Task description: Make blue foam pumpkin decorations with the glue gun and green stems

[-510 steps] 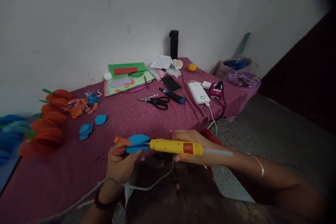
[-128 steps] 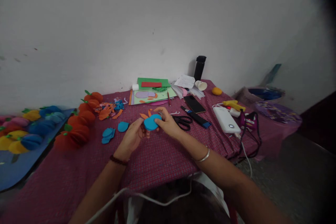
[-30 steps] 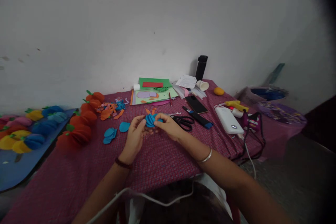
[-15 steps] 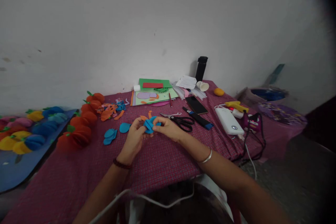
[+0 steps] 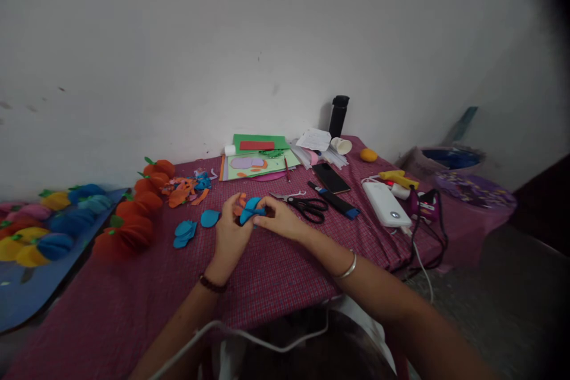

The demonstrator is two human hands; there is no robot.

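Note:
Between my two hands is a blue and orange foam flower-like piece [image 5: 250, 209], its blue petals overlapping and orange parts at its left. My left hand [image 5: 231, 228] wraps round its left side, fingers closed. From the right, my right hand [image 5: 280, 219] pinches the blue edge between thumb and fingers. Just left of my hands lies one blue foam petal [image 5: 209, 218], with a small stack of blue foam petals [image 5: 184, 234] farther left. Black-handled scissors [image 5: 309, 208] lie right of my right hand, beside a blue and black cutter-like tool [image 5: 335, 200].
Orange foam pumpkins [image 5: 133, 228] line the table's left side, near foam scraps [image 5: 184, 189]. Coloured foam sheets [image 5: 260, 163] lie at the back by a black bottle [image 5: 339, 116]. To the right are a phone [image 5: 330, 178], a white power bank [image 5: 385, 205] and a yellow glue gun [image 5: 398, 179].
My left hand has turned and closed further round the foam piece, which is tilted differently now. The orange parts have shifted nearer my left fingers. The whole view has moved slightly.

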